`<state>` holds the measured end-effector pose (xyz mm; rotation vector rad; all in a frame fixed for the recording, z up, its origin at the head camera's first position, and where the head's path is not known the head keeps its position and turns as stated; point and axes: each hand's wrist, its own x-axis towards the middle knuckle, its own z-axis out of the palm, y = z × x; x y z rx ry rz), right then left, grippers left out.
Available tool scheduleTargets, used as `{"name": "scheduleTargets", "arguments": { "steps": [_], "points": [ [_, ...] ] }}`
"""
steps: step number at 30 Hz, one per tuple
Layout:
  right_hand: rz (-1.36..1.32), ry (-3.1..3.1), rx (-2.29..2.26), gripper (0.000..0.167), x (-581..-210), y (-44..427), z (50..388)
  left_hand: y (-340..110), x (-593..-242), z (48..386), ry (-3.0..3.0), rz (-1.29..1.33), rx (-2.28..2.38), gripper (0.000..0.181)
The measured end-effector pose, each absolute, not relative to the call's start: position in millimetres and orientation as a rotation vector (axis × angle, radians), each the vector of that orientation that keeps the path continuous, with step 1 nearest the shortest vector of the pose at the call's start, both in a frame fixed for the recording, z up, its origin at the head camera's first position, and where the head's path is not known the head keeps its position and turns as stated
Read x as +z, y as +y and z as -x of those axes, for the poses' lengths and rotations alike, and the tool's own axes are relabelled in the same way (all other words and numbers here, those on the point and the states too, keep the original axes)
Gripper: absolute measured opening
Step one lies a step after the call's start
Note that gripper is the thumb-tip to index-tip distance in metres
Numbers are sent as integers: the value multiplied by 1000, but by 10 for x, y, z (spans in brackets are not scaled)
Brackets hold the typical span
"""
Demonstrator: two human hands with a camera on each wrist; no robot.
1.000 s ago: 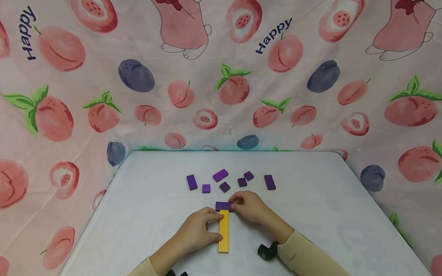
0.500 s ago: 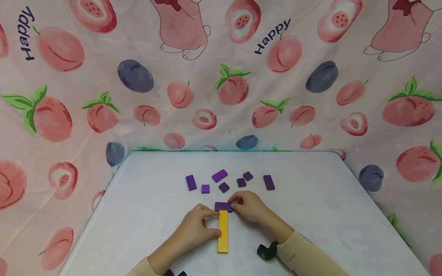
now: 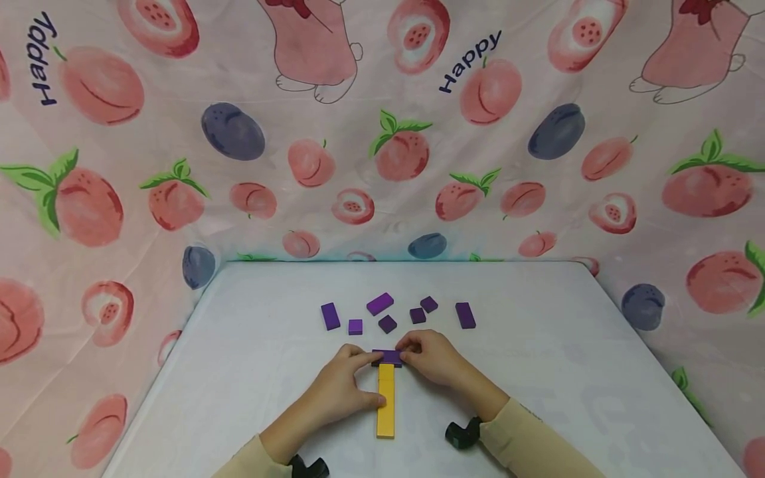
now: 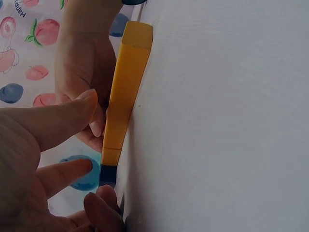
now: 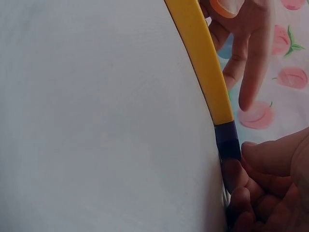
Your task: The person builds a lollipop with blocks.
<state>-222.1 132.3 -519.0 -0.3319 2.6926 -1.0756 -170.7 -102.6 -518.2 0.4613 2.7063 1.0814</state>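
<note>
A purple rectangular block lies crosswise against the far end of a yellow strip, like a T. The strip has a seam near that end, also visible in the left wrist view. My right hand pinches the purple block's right end between thumb and fingers. My left hand reaches in from the left. Its index fingertip touches the purple block's left part, while its thumb lies at the yellow strip's left side. In the right wrist view the purple block shows end-on beside my right thumb.
Beyond the hands lie several loose purple pieces: larger blocks such as one at the left and one at the right, and small cubes. The white table ends at a fruit-print cloth. Black devices sit at both wrists.
My left hand's index finger has moved forward from the yellow strip onto the purple block, and its thumb has slid slightly forward. My right hand keeps its pinch in the same place.
</note>
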Motion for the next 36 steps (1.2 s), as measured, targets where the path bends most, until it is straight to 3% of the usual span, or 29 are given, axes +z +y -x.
{"name": "scheduleTargets", "arguments": {
  "steps": [36],
  "points": [
    [331, 2737, -1029, 8, -5198, 1303, 2202, -971, -5165, 1713, 2761, -523, 903, 76]
  ]
}}
